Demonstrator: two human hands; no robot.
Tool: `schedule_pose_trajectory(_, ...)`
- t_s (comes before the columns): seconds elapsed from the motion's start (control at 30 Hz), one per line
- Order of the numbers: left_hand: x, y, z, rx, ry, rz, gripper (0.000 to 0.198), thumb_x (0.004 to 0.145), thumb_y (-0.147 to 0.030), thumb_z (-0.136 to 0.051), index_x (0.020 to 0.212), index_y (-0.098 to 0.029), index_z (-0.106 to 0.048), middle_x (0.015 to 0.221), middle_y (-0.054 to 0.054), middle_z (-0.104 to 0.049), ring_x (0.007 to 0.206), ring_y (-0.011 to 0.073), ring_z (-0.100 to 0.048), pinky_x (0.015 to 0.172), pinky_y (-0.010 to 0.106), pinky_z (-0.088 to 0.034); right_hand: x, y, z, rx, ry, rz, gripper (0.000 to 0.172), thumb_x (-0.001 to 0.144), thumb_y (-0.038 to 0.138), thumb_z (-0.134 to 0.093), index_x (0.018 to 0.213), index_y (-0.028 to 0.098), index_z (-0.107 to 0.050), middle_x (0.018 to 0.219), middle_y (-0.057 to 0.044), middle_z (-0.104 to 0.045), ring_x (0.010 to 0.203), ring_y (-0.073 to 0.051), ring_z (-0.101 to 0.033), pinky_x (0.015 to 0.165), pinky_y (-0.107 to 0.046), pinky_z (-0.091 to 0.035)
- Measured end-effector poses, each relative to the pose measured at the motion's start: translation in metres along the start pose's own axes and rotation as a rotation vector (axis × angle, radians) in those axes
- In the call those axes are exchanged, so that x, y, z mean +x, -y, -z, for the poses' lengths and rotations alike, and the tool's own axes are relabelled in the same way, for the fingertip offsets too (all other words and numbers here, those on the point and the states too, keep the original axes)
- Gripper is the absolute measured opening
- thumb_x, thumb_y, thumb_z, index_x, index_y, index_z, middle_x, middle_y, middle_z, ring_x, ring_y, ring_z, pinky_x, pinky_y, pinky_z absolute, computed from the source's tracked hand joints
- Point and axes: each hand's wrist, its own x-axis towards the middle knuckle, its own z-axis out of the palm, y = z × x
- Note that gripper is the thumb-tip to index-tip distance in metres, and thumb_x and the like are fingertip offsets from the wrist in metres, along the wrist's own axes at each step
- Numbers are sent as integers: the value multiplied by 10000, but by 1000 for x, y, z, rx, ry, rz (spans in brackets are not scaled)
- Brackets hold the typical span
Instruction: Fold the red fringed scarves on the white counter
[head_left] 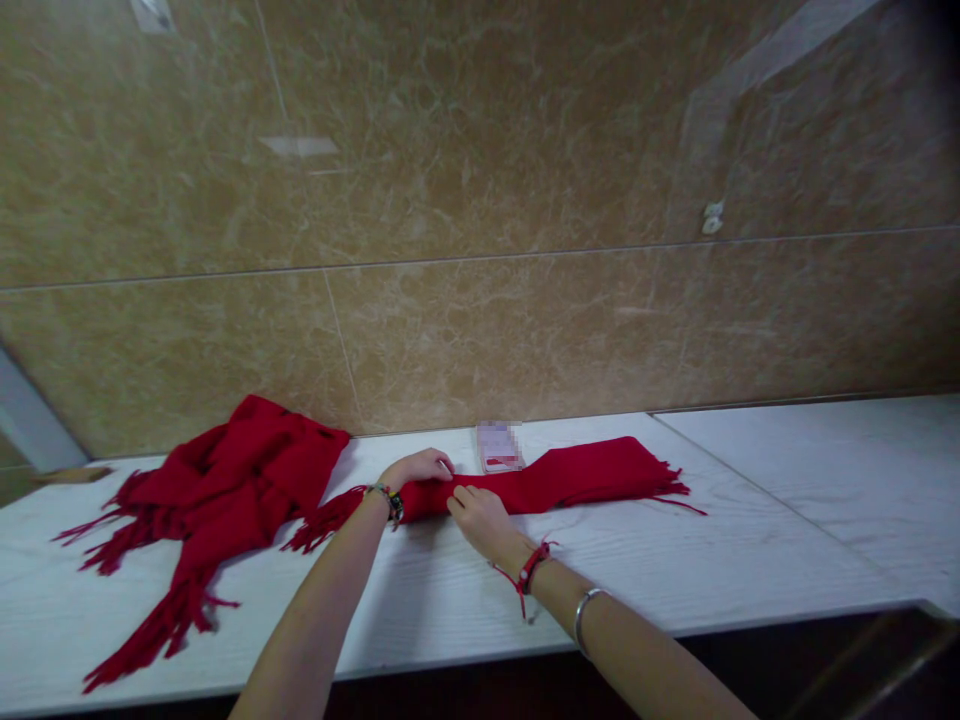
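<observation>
A red fringed scarf lies folded lengthwise along the back of the white table. My left hand rests on its left part with fingers curled over the cloth. My right hand presses on the scarf just to the right, fingers bent onto the fabric. The scarf's fringe sticks out at both ends. A beaded bracelet circles my left wrist; a red string and a silver bangle sit on my right wrist.
A second red fringed scarf lies crumpled in a heap at the table's left. A small pinkish box stands against the brown marble wall behind the folded scarf. The table's front edge runs below my forearms.
</observation>
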Motion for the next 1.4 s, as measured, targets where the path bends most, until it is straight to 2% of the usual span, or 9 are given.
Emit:
schedule_pose_trajectory(0.17, -11, -11, 5, -122, -85, -53, 285, 600, -273, -600, 834, -115, -634, 731, 24, -650, 692, 147, -558, 648, 249, -428, -1, -2, 4, 19, -75, -53, 129, 842, 121, -437, 829, 150, -562, 813, -62, -581, 772, -177, -529, 631, -266, -405)
schedule_pose_trajectory(0.3, -20, -36, 22, -221, -159, -121, 289, 669, -284, -582, 903, -115, -606, 840, 42, -652, 750, 143, -567, 694, 262, -437, 3, -11, 30, 73, -171, -164, 140, 833, 129, -424, 820, 158, -561, 805, -58, -600, 768, -163, -544, 651, -243, -394)
schedule_pose_trajectory(0.6, 5, -169, 55, -429, -147, -313, 356, 817, -174, -481, 1161, -84, -463, 1079, 109, -593, 832, 116, -564, 742, 260, -443, -8, -88, 127, 406, -454, -523, 313, 813, 146, -335, 1076, 197, -498, 814, 3, -634, 701, -122, -587, 640, -207, -430)
schedule_pose_trajectory(0.73, 38, -230, 41, -419, -50, -369, 416, 786, -142, -526, 1195, -123, -457, 1115, 95, -590, 871, 116, -569, 742, 247, -445, -39, -144, 146, 717, -584, -624, 401, 746, 140, -312, 1093, 190, -505, 795, 9, -629, 553, -96, -565, 538, -198, -449)
schedule_pose_trajectory(0.87, 87, -267, -2, -318, -15, -341, 403, 715, -183, -598, 1106, -112, -533, 1039, 110, -625, 833, 139, -588, 695, 243, -456, -87, -191, 132, 877, -586, -815, 420, 704, 140, -332, 1068, 166, -538, 718, 5, -619, 457, -95, -535, 459, -205, -433)
schedule_pose_trajectory(1.0, 129, -279, -53, -175, 22, -334, 420, 635, -198, -636, 1043, -122, -568, 1008, 90, -637, 853, 166, -595, 698, 249, -466, -134, -214, 103, 599, -374, -951, 445, 736, 107, -339, 1131, 173, -533, 622, 4, -599, 528, -132, -565, 539, -235, -450)
schedule_pose_trajectory(1.13, 141, -273, -79, -12, 40, -346, 430, 606, -203, -641, 1026, -138, -580, 998, 72, -644, 878, 188, -589, 771, 288, -458, -159, -220, 86, 111, -133, -762, 479, 759, 90, -420, 1213, 229, -489, 977, -82, -590, 847, -182, -564, 675, -259, -454)
schedule_pose_trajectory(1.23, 125, -260, -82, 78, -1, -374, 399, 690, -269, -586, 1068, -145, -566, 1088, 80, -608, 979, 204, -549, 872, 313, -409, -162, -223, 84, -75, -26, -510, 413, 816, 102, -409, 1190, 243, -514, 1110, -99, -528, 970, -199, -497, 736, -271, -442)
schedule_pose_trajectory(1.4, 72, -225, -83, 403, -181, -462, 420, 813, -362, -468, 1186, -172, -504, 1215, 97, -520, 1094, 223, -477, 967, 345, -326, -165, -230, 89, -125, 4, -324, 294, 854, 140, -414, 1090, 168, -585, 962, -103, -592, 892, -199, -498, 771, -298, -417)
